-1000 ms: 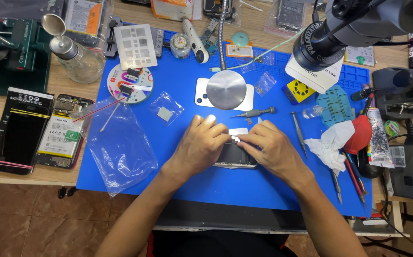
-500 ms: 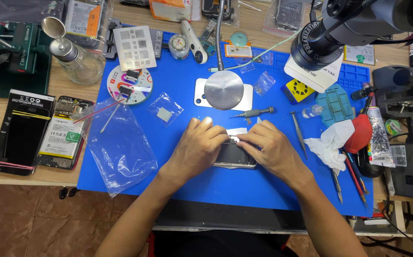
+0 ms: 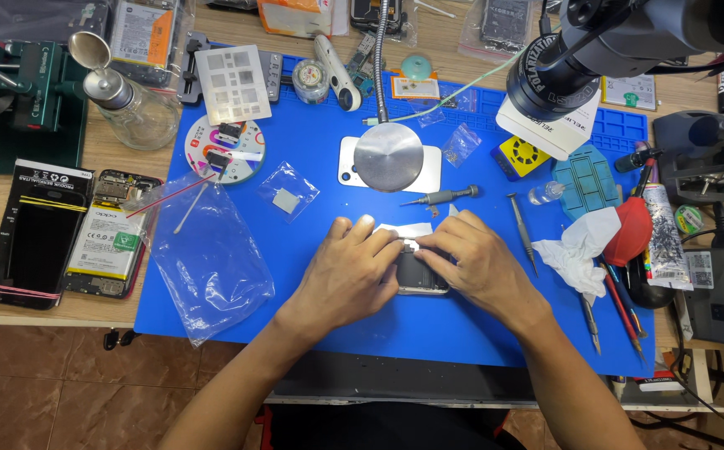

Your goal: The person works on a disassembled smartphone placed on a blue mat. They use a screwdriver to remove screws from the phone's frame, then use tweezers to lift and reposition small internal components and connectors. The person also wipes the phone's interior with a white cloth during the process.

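Observation:
Both my hands rest over a dark phone (image 3: 418,275) lying flat on the blue work mat (image 3: 295,275). My left hand (image 3: 347,271) covers the phone's left side, fingers bent onto its top edge. My right hand (image 3: 470,262) covers the right side, fingertips pinching at the phone's upper edge beside a white paper strip (image 3: 403,228). Most of the phone is hidden under the hands. What the fingertips pinch is too small to tell.
A round metal lamp base (image 3: 388,157) stands just behind the hands, with a small screwdriver (image 3: 441,197) beside it. A clear plastic bag (image 3: 212,258) lies left. An opened phone (image 3: 103,237) and a black box (image 3: 32,233) sit at the table's left. Tissue (image 3: 583,246), tools and a microscope head (image 3: 562,75) crowd the right.
The hands stay on the phone with only slight finger shifts at its top edge. Nothing else on the mat has moved.

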